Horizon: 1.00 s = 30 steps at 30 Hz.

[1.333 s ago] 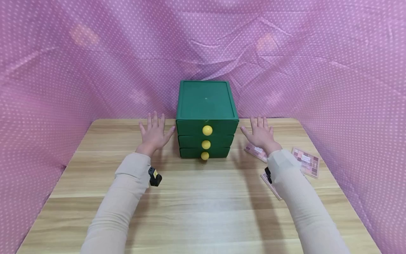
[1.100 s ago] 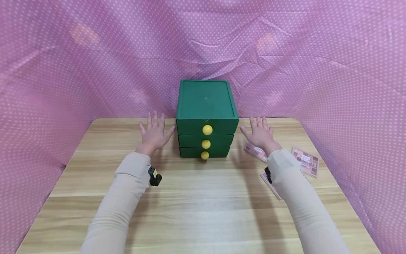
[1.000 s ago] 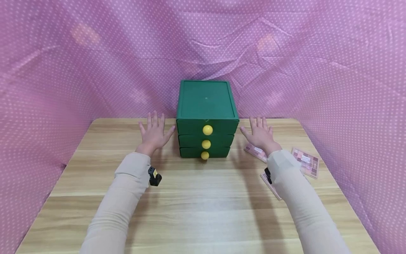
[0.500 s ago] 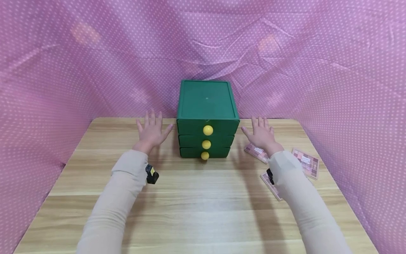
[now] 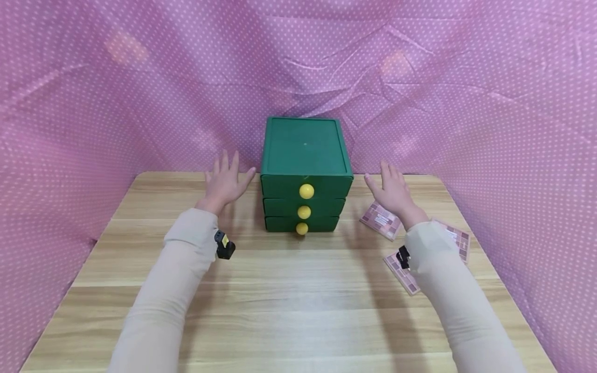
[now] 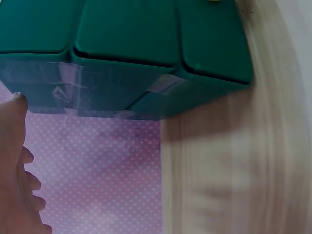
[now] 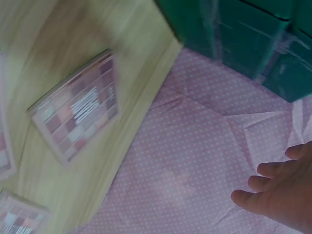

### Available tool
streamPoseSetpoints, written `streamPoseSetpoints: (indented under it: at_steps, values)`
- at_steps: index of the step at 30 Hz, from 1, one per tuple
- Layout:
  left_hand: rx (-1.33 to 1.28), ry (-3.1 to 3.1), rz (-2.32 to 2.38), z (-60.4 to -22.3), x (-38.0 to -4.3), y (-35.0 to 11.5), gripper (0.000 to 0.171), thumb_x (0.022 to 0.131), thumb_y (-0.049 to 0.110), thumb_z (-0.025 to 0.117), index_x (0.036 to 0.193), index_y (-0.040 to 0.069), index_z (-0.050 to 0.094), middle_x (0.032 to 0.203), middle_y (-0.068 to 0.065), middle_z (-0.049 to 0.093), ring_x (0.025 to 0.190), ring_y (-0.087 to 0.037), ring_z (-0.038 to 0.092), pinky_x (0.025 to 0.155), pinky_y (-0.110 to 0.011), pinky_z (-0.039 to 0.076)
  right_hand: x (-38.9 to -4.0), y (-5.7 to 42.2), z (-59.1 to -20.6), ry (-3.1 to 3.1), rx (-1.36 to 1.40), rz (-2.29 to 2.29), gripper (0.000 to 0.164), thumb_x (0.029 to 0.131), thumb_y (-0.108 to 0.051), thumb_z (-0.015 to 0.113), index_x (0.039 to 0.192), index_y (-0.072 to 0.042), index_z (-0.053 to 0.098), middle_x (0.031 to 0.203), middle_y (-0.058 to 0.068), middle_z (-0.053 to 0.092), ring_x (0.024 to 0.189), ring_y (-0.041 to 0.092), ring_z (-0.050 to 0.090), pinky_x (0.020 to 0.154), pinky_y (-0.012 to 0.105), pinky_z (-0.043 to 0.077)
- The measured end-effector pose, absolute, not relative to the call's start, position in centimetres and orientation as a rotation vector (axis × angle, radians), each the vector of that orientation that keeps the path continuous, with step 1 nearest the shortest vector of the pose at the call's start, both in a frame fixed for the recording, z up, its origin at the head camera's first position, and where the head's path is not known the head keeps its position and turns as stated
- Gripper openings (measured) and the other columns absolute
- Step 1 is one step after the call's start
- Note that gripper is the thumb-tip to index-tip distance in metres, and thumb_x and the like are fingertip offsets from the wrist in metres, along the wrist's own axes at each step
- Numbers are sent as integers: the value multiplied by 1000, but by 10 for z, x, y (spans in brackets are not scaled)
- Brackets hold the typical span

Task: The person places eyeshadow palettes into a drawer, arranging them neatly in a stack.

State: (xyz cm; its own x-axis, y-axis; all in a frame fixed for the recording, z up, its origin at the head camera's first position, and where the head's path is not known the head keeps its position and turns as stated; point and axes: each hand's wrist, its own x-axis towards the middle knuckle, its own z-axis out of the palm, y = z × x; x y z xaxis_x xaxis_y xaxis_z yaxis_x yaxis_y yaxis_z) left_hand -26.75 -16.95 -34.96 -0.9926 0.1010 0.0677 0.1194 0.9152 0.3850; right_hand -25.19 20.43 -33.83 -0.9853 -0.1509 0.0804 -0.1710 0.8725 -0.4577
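Note:
A green three-drawer box (image 5: 305, 147) with round yellow knobs stands at the table's far edge, every drawer pushed in. To its left my left hand (image 5: 224, 184) hovers with spread fingers, holding nothing. My right hand (image 5: 394, 191) is raised on the other side, fingers extended, also holding nothing. Beneath and beside it lie three pink eyeshadow palettes: one near the box (image 5: 381, 220), one partly under the wrist camera (image 5: 403, 274), and a third (image 5: 462, 243) half hidden by the sleeve. The right wrist view shows the nearest palette (image 7: 78, 107) flat on the wood.
Pale wooden table (image 5: 298, 311) spreads out in front of the box. Pink dotted cloth (image 5: 186, 77) hangs close behind and along both sides. Clear tape (image 6: 117, 87) covers the seams on the box's left side.
Both hands have lifted slightly off their earlier places by the box. The right one has shifted right and turned, uncovering more of the nearest palette. Box and palettes stay put.

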Motion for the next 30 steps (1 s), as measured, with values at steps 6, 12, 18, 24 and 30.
streamPoseSetpoints:
  at_steps: [6, 12, 18, 24, 30]
  values:
    - [-184, -3020, -678, -337, -274, -167, 76, 86, 57, 23, 139, 7, 3, 140, -20, -9, 125, -35, -9, 94, -58, -4, -250, 196, -330, -2920, 244, 818, 73, 88, -52, 27, 137, 0, 9, 137, 25, 12, 125, 38, 9, 99, 51, 9]
    - [-177, -2973, -715, -332, -282, -168, 70, 88, 49, 32, 138, 4, 11, 140, -23, 0, 125, -38, 1, 95, -58, 5, -242, 183, -315, -2866, 196, 861, 69, 89, -48, 31, 136, 0, 14, 137, 23, 18, 124, 37, 15, 99, 50, 14]
    - [-143, -2901, -786, -332, -288, -169, 67, 88, 43, 40, 136, 3, 18, 139, -24, 8, 124, -40, 10, 96, -56, 10, -231, 164, -301, -2761, 136, 956, 67, 88, -48, 37, 135, -3, 21, 134, 20, 26, 121, 34, 24, 96, 50, 22]
    - [-159, -2767, -1029, -334, -293, -165, 65, 87, 38, 44, 134, -1, 23, 136, -23, 19, 124, -35, 17, 100, -46, 15, -220, 145, -299, -2552, 89, 1109, 63, 85, -43, 47, 129, -1, 32, 124, 17, 39, 111, 30, 37, 89, 44, 32]
    - [-112, -2628, -1386, -333, -295, -158, 61, 87, 34, 47, 134, 2, 26, 135, -17, 27, 120, -31, 28, 97, -39, 26, -208, 126, -306, -2341, 80, 1308, 55, 83, -35, 55, 124, -1, 39, 118, 14, 44, 105, 25, 43, 83, 39, 39]
